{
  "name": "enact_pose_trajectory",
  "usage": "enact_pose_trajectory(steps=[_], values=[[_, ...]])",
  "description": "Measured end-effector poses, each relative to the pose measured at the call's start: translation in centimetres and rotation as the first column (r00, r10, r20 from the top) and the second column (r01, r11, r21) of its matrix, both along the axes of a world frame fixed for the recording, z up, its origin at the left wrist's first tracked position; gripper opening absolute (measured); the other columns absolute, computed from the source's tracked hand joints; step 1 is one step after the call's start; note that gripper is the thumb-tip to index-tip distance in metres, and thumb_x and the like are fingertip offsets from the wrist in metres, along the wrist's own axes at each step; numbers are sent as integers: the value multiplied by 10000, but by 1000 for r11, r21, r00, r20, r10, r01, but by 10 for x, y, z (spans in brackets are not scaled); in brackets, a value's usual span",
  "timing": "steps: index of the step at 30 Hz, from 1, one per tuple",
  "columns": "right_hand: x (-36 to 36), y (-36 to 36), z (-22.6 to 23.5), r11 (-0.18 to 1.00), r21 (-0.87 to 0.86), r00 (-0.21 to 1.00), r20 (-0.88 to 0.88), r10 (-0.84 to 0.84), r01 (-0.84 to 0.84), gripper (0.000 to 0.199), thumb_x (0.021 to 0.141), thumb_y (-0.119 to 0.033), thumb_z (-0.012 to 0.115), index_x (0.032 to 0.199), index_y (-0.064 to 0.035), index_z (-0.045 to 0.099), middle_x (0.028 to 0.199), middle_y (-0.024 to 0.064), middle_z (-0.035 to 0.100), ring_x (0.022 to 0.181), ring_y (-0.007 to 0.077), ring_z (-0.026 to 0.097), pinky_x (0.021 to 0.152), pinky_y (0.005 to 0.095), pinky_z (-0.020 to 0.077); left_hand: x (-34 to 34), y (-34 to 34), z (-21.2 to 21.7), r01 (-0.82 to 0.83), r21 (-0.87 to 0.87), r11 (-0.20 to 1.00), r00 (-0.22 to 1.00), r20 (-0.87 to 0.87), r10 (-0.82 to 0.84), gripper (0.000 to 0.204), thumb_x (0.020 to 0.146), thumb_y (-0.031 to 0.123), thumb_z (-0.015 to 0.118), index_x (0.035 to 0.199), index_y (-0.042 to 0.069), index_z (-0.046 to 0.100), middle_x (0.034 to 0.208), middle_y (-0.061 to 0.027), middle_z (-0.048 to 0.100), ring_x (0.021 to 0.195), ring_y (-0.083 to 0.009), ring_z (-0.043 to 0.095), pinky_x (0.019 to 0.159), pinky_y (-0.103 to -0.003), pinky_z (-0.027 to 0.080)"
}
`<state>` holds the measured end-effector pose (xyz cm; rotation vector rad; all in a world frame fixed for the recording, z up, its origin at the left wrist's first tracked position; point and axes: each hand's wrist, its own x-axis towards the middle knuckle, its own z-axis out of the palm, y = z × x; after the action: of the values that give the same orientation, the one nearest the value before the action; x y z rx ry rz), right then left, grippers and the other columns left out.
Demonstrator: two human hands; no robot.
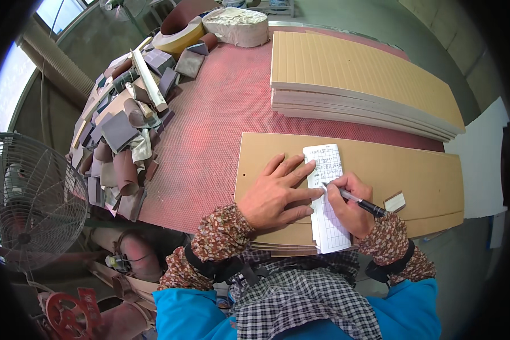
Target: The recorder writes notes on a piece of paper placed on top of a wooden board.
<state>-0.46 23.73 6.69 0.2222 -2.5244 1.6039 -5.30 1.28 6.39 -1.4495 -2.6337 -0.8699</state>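
Note:
A narrow white notepad with ruled lines and handwriting lies lengthwise on a brown board at the near side of the table. My left hand rests flat with fingers spread, its fingertips touching the pad's left edge. Pinched in my right hand is a pen with a clear barrel and a black end, its tip on the page. Just right of that hand, a small whitish piece with a brown edge lies on the board.
Grooved tan boards are stacked at the far right of the red textured table. Sanding blocks and rolled abrasive sheets are heaped along its left side. A round whitish bundle sits at the back. A wire-caged fan stands left.

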Motion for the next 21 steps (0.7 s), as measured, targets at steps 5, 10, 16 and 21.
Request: enact_pose_trajectory(steps=[5, 10, 16, 21], values=[[0, 0, -1, 1000, 20, 999, -51, 14, -13, 103, 928, -54, 645, 894, 26, 590, 677, 48, 610, 590, 76, 563, 533, 268, 467, 0, -1, -1, -6, 17, 1000, 1000, 6, 6, 416, 898, 415, 684, 1273, 234, 680, 1547, -158, 421, 1443, -402, 338, 1174, -594, 225], [0, -1, -1, 1000, 16, 1000, -12, 7, -6, 103, 934, -62, 641, 893, 19, 595, 685, 40, 602, 600, 72, 554, 542, 265, 464, 0, -1, -2, -4, 25, 1000, 1000, 0, 4, 417, 899, 427, 680, 1268, 234, 685, 1540, -163, 427, 1435, -402, 350, 1171, -596, 227], [0, -1, -2, 1000, 24, 1000, -4, -1, 1, 105, 941, -74, 639, 895, 12, 601, 696, 35, 602, 609, 68, 551, 547, 264, 464, 0, -1, -3, -4, 29, 1000, 1000, 10, 4, 412, 901, 428, 675, 1267, 239, 690, 1531, -167, 436, 1432, -402, 352, 1175, -594, 224], [0, 0, -3, 1000, -1, 1000, 1, 9, -9, 114, 949, -84, 637, 898, 12, 603, 704, 34, 609, 613, 66, 553, 550, 263, 465, 0, -1, -2, -8, 18, 1000, 1000, 6, 8, 419, 898, 422, 681, 1276, 242, 687, 1532, -162, 438, 1432, -398, 355, 1176, -590, 229]])
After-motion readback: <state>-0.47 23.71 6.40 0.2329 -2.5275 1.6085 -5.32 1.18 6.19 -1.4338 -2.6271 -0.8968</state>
